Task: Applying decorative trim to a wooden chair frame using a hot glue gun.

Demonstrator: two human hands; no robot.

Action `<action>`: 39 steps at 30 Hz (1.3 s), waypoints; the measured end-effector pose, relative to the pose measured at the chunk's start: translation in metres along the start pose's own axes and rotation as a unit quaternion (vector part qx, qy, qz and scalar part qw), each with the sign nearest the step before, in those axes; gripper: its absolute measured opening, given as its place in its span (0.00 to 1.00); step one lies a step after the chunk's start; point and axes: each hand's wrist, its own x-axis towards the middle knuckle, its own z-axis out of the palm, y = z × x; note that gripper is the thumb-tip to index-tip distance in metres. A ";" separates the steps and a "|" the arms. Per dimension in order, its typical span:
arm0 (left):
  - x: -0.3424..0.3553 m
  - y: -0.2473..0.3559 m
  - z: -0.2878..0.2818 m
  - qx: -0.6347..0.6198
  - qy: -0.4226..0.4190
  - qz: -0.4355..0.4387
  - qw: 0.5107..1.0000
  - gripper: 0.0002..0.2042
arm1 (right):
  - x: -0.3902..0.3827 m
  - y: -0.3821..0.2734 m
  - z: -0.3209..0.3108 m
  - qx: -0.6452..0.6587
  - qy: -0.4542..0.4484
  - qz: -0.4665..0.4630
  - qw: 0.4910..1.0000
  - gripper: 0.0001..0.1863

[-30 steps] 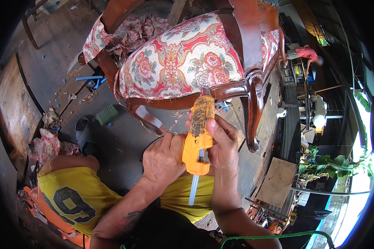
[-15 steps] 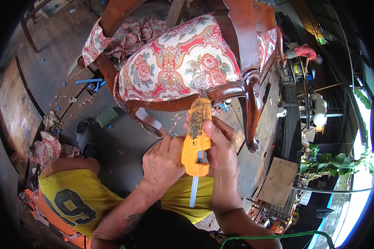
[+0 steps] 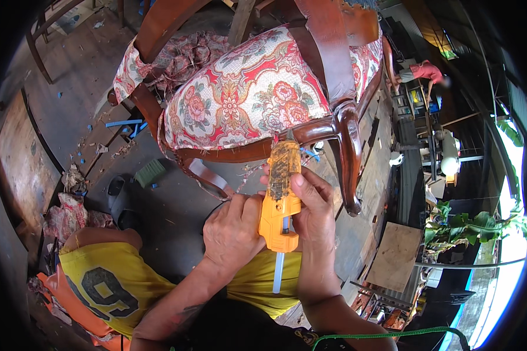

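Beside the polished brown wooden chair [image 3: 319,130], a dark-smeared yellow plastic glue gun [image 3: 280,210] was gripped in the closed left hand [image 3: 233,227], its body clasped by the curled right hand [image 3: 314,202]. The nozzle [image 3: 290,137] was pointed near the chair's red-and-cream floral fabric [image 3: 246,108] edge; slow, steady guidance close along that edge was probably called for.

From the glue gun [image 3: 280,202] between left hand [image 3: 233,228] and right hand [image 3: 314,205], the chair [image 3: 234,111] stands at twelve o'clock, a board [image 3: 394,256] at four, a block [image 3: 150,174] at nine.
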 end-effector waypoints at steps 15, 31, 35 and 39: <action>0.008 0.011 0.008 0.012 0.007 -0.009 1.000 0.20 | 0.005 -0.011 -0.001 0.014 0.019 0.006 1.000 0.24; 0.013 0.024 0.002 -0.055 -0.011 -0.037 0.998 0.16 | 0.001 -0.016 0.004 -0.126 0.073 -0.044 0.988 0.28; 0.016 0.033 -0.002 -0.069 0.012 0.032 0.997 0.25 | -0.022 -0.029 0.006 -0.030 0.043 -0.130 0.990 0.27; 0.019 0.044 -0.005 -0.045 0.020 0.096 0.994 0.37 | -0.053 -0.055 -0.011 -0.056 -0.050 -0.156 0.985 0.34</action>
